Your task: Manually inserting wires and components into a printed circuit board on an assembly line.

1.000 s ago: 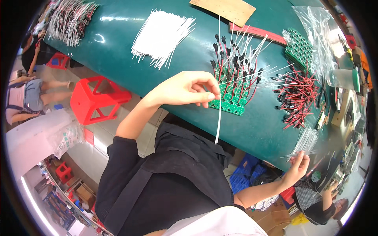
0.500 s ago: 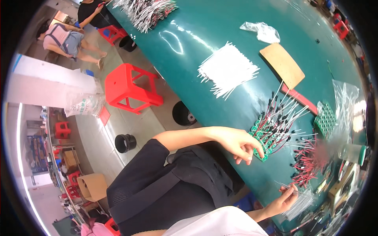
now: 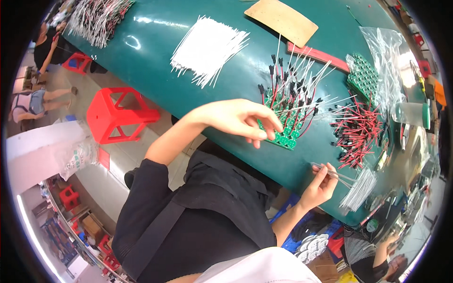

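Note:
My left hand [image 3: 245,120] hovers at the near left edge of a green circuit board panel [image 3: 284,138], fingers loosely bent and apart, with nothing seen in them. Black and red wires with black connectors and long thin whitish wires stand up from the panel in a bristling bunch [image 3: 297,87]. By the table's near edge, my right hand [image 3: 322,187] pinches a few thin grey wires [image 3: 336,174] between thumb and fingers. Just right of it lies a bundle of similar grey wires [image 3: 359,189]. Beyond that bundle is a heap of red and black connector wires [image 3: 357,129].
On the green table [image 3: 155,56] lie a pile of white wires [image 3: 207,49], a tan board [image 3: 281,21], a red strip [image 3: 321,56], stacked green panels [image 3: 362,78] and a clear jar [image 3: 411,114]. A red stool [image 3: 115,115] stands left. Another person's arm [image 3: 383,252] shows lower right.
The view has swung, so the table's things sit further left and higher. My right hand has lifted off the grey wire bundle with a few wires. My left hand stays beside the panel.

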{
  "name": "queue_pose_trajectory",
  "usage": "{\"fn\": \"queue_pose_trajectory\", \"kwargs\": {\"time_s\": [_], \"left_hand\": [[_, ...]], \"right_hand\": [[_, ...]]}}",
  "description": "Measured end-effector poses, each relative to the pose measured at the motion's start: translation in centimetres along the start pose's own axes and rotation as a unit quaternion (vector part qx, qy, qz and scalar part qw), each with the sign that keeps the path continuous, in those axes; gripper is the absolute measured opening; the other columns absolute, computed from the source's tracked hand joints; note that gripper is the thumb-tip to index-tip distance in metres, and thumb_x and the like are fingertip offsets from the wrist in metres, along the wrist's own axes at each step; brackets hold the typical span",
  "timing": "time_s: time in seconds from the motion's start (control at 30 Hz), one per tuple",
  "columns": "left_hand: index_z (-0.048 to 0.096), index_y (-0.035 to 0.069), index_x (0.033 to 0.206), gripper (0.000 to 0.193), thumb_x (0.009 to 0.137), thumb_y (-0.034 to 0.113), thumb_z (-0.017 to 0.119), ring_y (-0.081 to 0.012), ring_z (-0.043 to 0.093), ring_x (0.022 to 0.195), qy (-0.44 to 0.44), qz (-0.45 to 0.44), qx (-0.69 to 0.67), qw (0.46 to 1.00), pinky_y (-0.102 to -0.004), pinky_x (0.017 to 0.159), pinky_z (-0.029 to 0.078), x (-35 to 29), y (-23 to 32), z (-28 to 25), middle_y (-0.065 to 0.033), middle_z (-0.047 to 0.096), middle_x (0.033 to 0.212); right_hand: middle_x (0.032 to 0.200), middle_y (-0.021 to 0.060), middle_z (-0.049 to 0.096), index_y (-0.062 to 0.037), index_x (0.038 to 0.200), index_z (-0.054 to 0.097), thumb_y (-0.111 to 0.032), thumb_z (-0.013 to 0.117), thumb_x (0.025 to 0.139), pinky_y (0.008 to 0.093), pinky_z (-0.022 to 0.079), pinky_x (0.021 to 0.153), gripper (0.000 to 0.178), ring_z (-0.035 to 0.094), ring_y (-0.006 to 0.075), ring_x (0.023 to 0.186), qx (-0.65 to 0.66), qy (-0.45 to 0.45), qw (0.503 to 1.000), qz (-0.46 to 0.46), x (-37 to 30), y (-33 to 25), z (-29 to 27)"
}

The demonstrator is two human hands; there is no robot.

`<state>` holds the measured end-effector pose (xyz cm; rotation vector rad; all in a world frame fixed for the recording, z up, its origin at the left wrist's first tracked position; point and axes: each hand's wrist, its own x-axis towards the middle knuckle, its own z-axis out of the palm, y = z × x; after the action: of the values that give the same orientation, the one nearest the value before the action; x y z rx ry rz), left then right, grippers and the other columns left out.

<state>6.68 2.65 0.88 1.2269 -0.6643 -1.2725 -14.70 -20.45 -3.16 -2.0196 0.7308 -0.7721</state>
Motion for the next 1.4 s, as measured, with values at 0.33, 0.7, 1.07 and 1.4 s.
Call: {"fn": "queue_pose_trajectory", "kwargs": {"time_s": [0.33,0.7,1.07,1.4], "left_hand": [[0.064,0.003,0.089,0.027,0.088,0.031,0.067,-0.0221,0.067,0.071,0.465,-0.043,0.597,0.652,-0.0348,0.065,0.052,-4.1,0.7,-7.7,-0.0078,0.068,0.083],[0.071,0.001,0.089,0.027,0.081,0.027,0.069,-0.0209,0.068,0.069,0.435,-0.120,0.559,0.696,-0.0313,0.067,0.052,-3.9,2.1,-11.8,-0.0125,0.069,0.075],[0.060,-0.006,0.119,0.035,0.088,0.007,0.070,-0.0176,0.069,0.093,0.532,0.095,0.137,0.830,-0.0260,0.079,0.052,-6.0,0.4,-7.9,-0.0123,0.070,0.100],[0.064,-0.008,0.102,0.014,0.089,-0.004,0.066,-0.0271,0.071,0.092,0.504,0.225,0.137,0.822,-0.0318,0.078,0.058,-3.1,-5.0,1.6,-0.0157,0.068,0.100]], "right_hand": [[0.091,0.0129,0.065,0.0056,0.098,0.065,0.001,0.061,0.093,0.0277,0.055,0.069,0.008,0.066,0.0172,0.076,0.108,-0.054,0.993,0.005,0.1,-3.8,1.0],[0.089,0.0121,0.069,0.0043,0.101,0.066,0.002,0.064,0.090,0.0282,0.055,0.072,0.011,0.066,0.0166,0.080,0.117,-0.107,0.987,0.018,-0.4,-4.5,2.5],[0.093,0.0143,0.065,0.0067,0.099,0.065,0.002,0.063,0.091,0.0287,0.057,0.069,0.009,0.066,0.0194,0.078,0.043,-0.060,0.997,-0.026,-0.8,-2.4,1.9],[0.089,0.0111,0.069,0.0028,0.096,0.069,0.002,0.067,0.087,0.0312,0.052,0.077,0.009,0.066,0.0219,0.083,0.124,-0.092,0.988,0.001,-0.9,-5.3,4.7]]}}
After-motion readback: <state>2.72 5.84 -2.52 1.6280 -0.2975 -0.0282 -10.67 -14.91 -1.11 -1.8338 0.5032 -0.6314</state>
